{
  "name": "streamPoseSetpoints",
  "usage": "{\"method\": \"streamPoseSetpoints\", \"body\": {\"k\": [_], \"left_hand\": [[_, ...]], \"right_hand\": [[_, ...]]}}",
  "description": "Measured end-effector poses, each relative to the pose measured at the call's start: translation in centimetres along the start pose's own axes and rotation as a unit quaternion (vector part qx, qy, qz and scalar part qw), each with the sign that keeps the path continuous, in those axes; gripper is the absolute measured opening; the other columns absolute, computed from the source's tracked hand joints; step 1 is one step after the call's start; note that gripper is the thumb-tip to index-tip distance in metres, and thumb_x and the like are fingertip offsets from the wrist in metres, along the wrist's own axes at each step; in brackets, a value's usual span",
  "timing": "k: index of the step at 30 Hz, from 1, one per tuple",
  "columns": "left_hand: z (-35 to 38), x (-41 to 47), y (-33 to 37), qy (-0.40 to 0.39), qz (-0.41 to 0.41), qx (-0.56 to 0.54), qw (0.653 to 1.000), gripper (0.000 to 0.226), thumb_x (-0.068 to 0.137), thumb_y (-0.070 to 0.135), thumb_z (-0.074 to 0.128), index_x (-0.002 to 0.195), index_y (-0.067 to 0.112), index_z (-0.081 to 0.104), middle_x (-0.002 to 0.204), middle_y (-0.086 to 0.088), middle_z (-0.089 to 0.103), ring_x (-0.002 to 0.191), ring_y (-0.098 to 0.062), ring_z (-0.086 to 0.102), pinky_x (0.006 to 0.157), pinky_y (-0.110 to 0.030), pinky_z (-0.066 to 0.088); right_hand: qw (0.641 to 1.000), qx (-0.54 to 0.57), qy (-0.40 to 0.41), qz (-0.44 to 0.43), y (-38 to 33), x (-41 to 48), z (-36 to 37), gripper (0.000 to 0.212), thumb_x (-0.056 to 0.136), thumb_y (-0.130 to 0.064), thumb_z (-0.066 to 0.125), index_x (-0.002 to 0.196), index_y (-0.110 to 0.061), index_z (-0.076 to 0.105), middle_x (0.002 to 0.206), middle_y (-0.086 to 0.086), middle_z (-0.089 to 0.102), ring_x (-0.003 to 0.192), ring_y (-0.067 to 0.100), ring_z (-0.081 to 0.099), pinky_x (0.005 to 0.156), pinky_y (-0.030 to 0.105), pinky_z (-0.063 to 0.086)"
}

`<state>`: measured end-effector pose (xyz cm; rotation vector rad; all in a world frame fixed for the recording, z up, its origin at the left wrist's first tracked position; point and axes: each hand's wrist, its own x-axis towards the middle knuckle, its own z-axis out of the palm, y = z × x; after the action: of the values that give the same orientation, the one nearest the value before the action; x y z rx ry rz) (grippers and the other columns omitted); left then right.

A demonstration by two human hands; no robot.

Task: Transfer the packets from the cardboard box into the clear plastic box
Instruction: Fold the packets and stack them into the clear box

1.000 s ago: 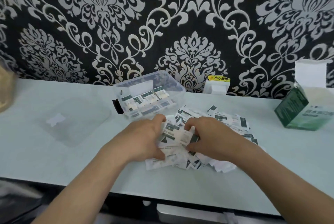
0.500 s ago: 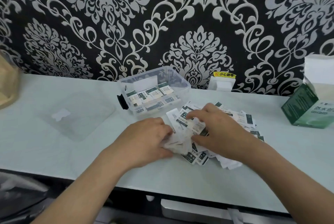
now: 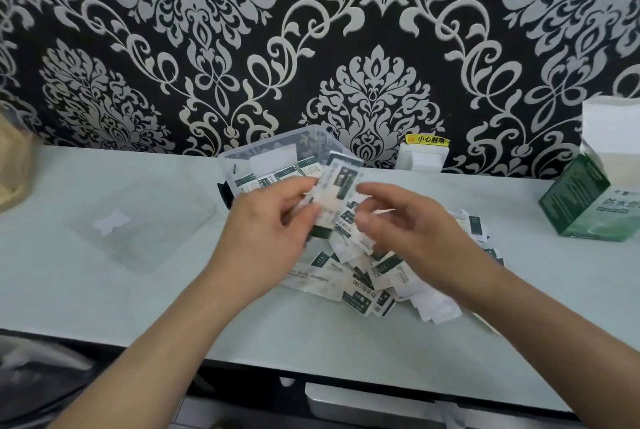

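Left hand (image 3: 266, 231) pinching a small stack of packets (image 3: 334, 193) raised just in front of the clear plastic box (image 3: 277, 158), right hand (image 3: 412, 224) beside it with fingers loosely spread, holding nothing, loose pile of packets (image 3: 367, 276) in front of the box, green cardboard box (image 3: 585, 203) well to its right, lid (image 3: 138, 224) to its left.

Black wallpaper (image 3: 242, 89) with pale damask scrollwork behind a pale, glossy tabletop (image 3: 86, 290); a white wall socket (image 3: 420, 158) under a yellow warning label (image 3: 427, 139)
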<state>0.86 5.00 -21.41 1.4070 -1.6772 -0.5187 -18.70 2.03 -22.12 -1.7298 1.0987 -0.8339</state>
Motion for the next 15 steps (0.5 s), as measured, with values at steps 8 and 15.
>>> {"method": "streamPoseSetpoints", "body": {"k": [8, 15], "left_hand": [[6.3, 0.0, 2.7, -0.092, 0.008, -0.036, 0.995, 0.053, 0.096, 0.002, 0.046, 0.143, 0.026, 0.039, 0.129, 0.008, 0.060, 0.115, -0.006, 0.056, 0.099, -0.024, 0.045], [6.4, 1.5, 4.5, -0.190, 0.105, 0.136, 0.967, 0.118, 0.070, 0.044, 0.080, 0.147, 0.048, -0.010, 0.152, 0.026, -0.026, 0.139, 0.003, -0.025, 0.107, -0.023, 0.003]], "right_hand": [[0.910, 0.394, -0.001, 0.129, -0.4, -0.3, 0.1, 0.030, 0.104, -0.020, 0.039, 0.109, -0.008, 0.066, 0.083, 0.007, 0.072, 0.068, 0.016, 0.068, 0.058, 0.027, 0.055], [0.948, 0.293, 0.040, 0.114, 0.4, -0.7, -2.3, 0.021, 0.102, -0.013, 0.046, 0.110, -0.006, 0.064, 0.091, 0.015, 0.074, 0.079, 0.027, 0.072, 0.059, 0.032, 0.056]]}}
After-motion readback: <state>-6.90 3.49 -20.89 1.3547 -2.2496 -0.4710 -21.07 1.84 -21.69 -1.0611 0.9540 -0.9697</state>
